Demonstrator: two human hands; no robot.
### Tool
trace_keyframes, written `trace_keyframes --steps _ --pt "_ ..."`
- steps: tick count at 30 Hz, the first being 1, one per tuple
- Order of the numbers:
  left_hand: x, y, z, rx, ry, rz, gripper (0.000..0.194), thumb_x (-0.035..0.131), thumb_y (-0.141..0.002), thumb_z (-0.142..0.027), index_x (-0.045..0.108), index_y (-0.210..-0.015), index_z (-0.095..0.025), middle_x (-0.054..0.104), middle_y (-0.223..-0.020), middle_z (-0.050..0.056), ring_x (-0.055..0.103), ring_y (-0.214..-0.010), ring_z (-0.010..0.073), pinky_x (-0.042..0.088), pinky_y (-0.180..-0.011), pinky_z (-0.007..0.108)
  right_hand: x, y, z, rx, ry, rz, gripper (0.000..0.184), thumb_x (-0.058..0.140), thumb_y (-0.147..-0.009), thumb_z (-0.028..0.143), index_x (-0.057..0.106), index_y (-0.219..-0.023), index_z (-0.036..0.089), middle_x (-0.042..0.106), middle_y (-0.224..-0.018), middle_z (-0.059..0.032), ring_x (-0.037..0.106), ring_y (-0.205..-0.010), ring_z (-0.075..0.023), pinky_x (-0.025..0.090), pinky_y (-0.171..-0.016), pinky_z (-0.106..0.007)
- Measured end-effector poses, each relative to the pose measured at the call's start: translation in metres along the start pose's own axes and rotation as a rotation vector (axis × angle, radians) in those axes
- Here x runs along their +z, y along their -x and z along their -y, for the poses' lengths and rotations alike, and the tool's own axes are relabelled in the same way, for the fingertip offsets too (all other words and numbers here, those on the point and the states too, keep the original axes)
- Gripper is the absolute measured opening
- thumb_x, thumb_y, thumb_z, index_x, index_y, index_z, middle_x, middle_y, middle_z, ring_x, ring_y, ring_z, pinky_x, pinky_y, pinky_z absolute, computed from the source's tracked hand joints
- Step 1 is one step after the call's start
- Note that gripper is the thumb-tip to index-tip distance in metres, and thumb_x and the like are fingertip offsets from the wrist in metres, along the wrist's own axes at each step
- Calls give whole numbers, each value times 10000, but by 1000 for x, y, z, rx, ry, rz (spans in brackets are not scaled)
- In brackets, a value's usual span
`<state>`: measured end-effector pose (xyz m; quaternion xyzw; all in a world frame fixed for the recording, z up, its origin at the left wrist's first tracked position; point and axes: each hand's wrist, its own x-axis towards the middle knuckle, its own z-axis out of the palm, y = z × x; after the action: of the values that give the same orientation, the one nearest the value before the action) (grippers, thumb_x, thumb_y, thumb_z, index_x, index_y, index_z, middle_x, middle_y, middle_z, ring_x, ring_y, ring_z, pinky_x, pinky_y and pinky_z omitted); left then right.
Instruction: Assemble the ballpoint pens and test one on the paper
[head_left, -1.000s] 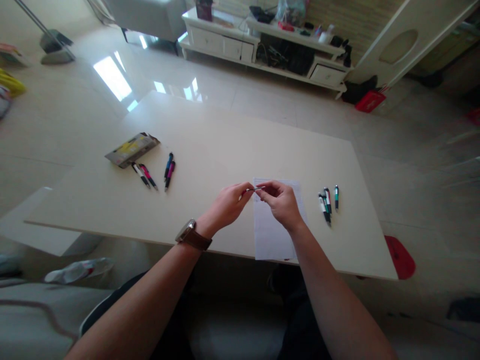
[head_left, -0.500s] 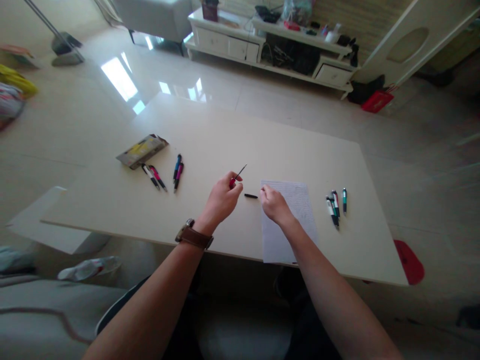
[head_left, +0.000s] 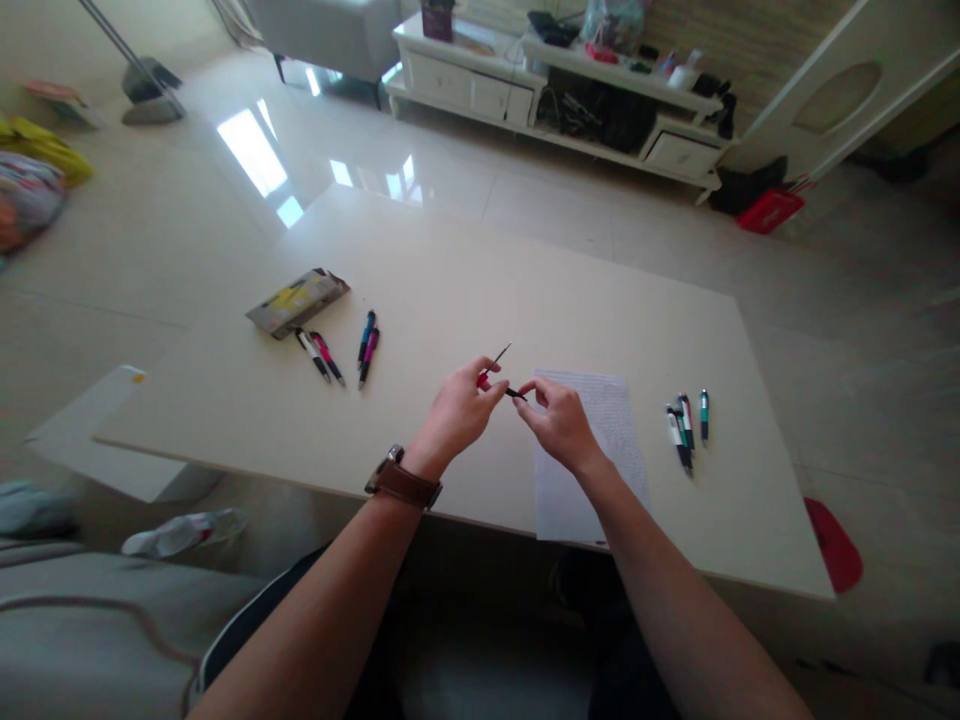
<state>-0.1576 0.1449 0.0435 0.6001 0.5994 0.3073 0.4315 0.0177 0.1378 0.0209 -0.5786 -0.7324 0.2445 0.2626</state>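
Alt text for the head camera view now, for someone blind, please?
A person's left hand and right hand meet at a black piece over a white table, the left also holding a thin rod. Pens and paper lie nearby.

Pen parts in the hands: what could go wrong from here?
The small black piece, between the fingertips of the left hand and right hand, could slip and roll away. The thin rod poking out from the left hand might get knocked. The paper below the right hand could get dragged askew.
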Motion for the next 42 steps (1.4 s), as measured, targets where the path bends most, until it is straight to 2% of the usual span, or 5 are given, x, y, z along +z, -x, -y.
trace_keyframes --steps 8,14,22,34,42 --pt "9 4 -7 -30 329 104 236 617 -844 -379 671 -826 -149 628 -696 24 464 -603 112 352 -559 254 -22 16 7 117 -376 -98 200 679 -823 377 680 -882 186 302 -590 68 310 -545 -115 237 -537 -278" --pt "17 10 -15 -84 589 253 267 637 -844 -404 672 -896 -144 683 -825 65 448 -581 89 344 -527 246 -23 19 4 187 -680 -241 302 627 -867 474 713 -930 192 459 -644 32 325 -543 -108 252 -499 -267" --pt "24 5 -9 75 285 347 272 485 -925 -344 678 -987 -163 606 -745 17 460 -631 122 356 -571 256 -36 6 -7 213 -787 -528 283 602 -876 464 674 -920 193 319 -527 78 274 -467 -90 236 -442 -244" --pt "22 5 -5 137 178 419 262 458 -942 -316 649 -974 -139 576 -753 7 454 -665 127 367 -631 272 -30 7 -3 179 -829 -437 273 652 -857 456 682 -894 188 340 -538 75 276 -476 -81 209 -440 -239" --pt "24 13 0 161 101 298 177 487 -931 -247 454 -1099 -198 556 -832 -12 464 -694 123 372 -637 261 -29 12 4 147 -590 -205 234 620 -862 390 674 -829 164 445 -598 37 323 -536 -99 218 -488 -266"
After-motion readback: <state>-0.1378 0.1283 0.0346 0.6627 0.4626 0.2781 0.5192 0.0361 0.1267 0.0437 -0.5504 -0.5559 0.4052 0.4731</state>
